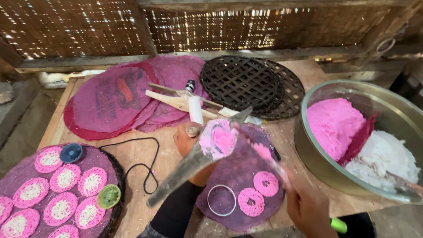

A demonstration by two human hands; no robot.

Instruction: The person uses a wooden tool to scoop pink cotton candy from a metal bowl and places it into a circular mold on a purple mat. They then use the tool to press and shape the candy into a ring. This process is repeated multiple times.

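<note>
My left hand (pixel 187 140), in a black sleeve, grips a long grey paddle (pixel 176 176) that slants up to the right and carries a lump of pink dough (pixel 219 140). My right hand (pixel 308 208) at the bottom right holds a thin scraper (pixel 269 156) smeared with pink, and its tip touches the dough on the paddle. Under both hands lies a round purple mat (pixel 238 169) with two pink lacy discs (pixel 265 183) and a metal ring (pixel 221 200).
A big metal bowl (pixel 308 150) at the right holds pink dough (pixel 335 123) and white dough (pixel 383 154). Black lattice trays (pixel 240 81) and purple cloth rounds (pixel 112 99) lie behind. A tray (pixel 119 176) of several lacy discs, two lids and a black cord (pixel 141 165) sit at the left.
</note>
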